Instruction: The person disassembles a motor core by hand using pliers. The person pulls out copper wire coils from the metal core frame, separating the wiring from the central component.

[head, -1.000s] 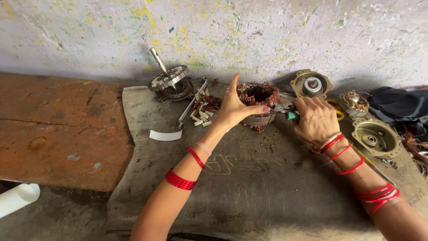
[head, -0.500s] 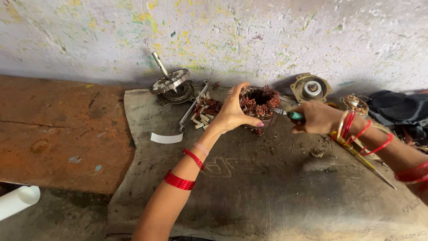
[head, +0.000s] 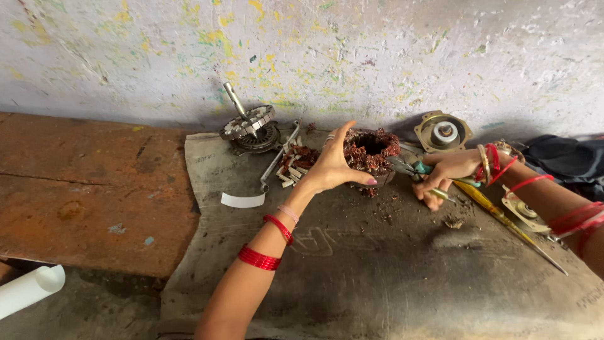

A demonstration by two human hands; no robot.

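Left hand (head: 333, 169) cups copper-wound motor stator (head: 371, 151), centre frame, steadying it on grey mat (head: 377, 271). Right hand (head: 450, 171) closed round green-handled pliers (head: 409, 169), tips at windings. Step looks like stripping copper wire; next pull likely needs firm brace and a clean bite. Rotor with shaft (head: 248, 126) upper left, round end cover (head: 442, 132) upper right. Rusty slab (head: 82, 189) left, paint-flecked wall (head: 314, 50) behind.

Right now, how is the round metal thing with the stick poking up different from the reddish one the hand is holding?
The finned rotor is grey metal with a shaft sticking up; the wound stator is reddish-brown, hollow in the middle, with no shaft. The rotor stands untouched near the wall; the left hand grips the stator. Both are round and sit on the grey mat.
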